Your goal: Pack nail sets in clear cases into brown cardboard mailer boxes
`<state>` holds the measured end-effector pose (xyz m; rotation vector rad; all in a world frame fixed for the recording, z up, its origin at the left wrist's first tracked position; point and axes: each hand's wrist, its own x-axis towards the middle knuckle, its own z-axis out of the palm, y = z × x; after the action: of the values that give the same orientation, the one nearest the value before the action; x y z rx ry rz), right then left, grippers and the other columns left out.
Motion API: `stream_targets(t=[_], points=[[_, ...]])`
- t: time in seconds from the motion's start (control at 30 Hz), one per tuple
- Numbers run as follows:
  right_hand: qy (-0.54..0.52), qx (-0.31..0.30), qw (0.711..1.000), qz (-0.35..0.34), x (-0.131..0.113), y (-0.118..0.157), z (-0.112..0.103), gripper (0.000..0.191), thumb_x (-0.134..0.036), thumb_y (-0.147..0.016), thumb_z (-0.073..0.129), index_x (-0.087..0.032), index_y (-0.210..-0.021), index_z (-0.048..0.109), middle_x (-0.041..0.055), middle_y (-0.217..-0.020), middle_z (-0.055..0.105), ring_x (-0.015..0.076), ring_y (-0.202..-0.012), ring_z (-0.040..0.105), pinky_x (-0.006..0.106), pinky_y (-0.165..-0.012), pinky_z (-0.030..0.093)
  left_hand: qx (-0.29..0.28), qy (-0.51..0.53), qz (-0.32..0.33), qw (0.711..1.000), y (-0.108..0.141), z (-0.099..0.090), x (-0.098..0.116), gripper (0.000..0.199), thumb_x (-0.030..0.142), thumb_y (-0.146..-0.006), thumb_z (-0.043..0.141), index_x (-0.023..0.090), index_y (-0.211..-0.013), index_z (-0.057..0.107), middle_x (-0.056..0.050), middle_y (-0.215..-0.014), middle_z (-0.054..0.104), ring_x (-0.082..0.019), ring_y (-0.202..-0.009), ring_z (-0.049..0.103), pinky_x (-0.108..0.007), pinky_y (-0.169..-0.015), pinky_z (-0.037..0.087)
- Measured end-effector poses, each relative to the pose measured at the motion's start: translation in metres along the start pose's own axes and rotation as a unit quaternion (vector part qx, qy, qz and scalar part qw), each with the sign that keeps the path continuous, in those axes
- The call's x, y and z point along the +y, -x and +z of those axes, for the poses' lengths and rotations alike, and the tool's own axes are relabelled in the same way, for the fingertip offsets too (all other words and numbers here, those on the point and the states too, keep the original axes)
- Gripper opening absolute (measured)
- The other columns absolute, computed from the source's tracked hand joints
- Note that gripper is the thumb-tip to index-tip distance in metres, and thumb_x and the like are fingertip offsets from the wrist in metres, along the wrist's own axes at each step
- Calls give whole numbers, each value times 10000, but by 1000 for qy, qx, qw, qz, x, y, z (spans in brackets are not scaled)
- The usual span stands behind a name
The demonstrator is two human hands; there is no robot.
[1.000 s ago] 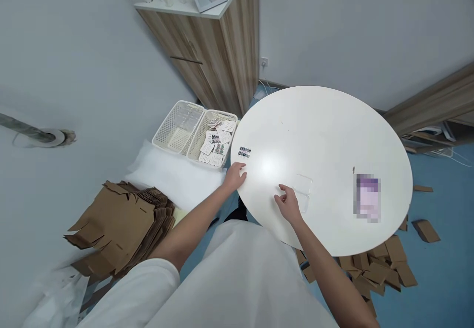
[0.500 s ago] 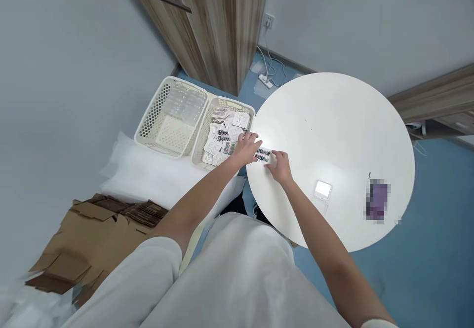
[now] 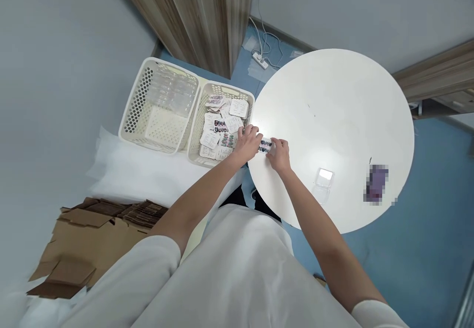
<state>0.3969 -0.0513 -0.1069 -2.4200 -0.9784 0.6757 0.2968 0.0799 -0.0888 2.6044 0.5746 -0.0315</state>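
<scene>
One card (image 3: 265,145), printed with two rows of dark ovals, is between my left hand (image 3: 247,144) and my right hand (image 3: 279,156), near the centre of the frame, at the left edge of the counter (image 3: 344,101). Whether it lies flat or is slightly raised, I cannot tell. My left fingers bend over its left end and hide it, so I cannot tell if they grip. My right thumb and forefinger are parted, with the card's right end between them; whether they clamp it, I cannot tell either.

I judge the step in hand to be handling this card with both hands. The next move, I think, calls for a light hold by the edges, off the ovals, and clear of the basket (image 3: 229,88) of cards (image 3: 210,139) just left of centre.

A second ago the card lay untouched, my left fingers just below it and my right hand beside the open case (image 3: 323,186). Now both hands are at the card, and the case lies apart from them, right of centre. Since half a second ago, mainly the view has shifted: counter and basket sit higher in the frame.
</scene>
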Motion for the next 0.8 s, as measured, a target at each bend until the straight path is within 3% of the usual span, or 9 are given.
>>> stream_targets(t=[0.27, 0.47, 0.63, 0.8], points=[[-82, 18, 995, -49, -1, 19, 6, 639, -140, -708, 475, -207, -1305, 258, 92, -1078, 442, 211, -956, 468, 411, -847, 410, 10, -13, -63, 998, 22, -1, 22, 478, 96, -787, 414, 231, -1245, 392, -120, -1090, 524, -276, -1102, 357, -474, -912, 185], [-158, 3, 985, -74, 16, 42, -11, 693, -181, -739, 495, -242, -1353, 180, 87, -1084, 382, 185, -885, 475, 397, -817, 450, -13, 4, -41, 999, 35, -1, 42, 605, 238, -736, 548, 204, -1298, 324, -115, -1154, 505, -295, -1117, 342, -466, -915, 183], [-168, 9, 981, -91, 49, 79, -39, 713, -202, -753, 511, -290, -1364, 154, 63, -1023, 388, 174, -825, 474, 414, -815, 449, -25, 12, -4, 1000, 48, 5, 82, 619, 267, -725, 566, 208, -1290, 322, -94, -1169, 502, -281, -1127, 348, -432, -898, 204], [-172, 11, 980, -97, 96, 132, -65, 726, -184, -767, 491, -313, -1368, 106, 55, -1005, 396, 168, -824, 480, 415, -828, 445, -59, 28, 14, 998, 60, 29, 137, 587, 292, -716, 572, 222, -1257, 356, -88, -1142, 520, -278, -1102, 373, -418, -872, 225]])
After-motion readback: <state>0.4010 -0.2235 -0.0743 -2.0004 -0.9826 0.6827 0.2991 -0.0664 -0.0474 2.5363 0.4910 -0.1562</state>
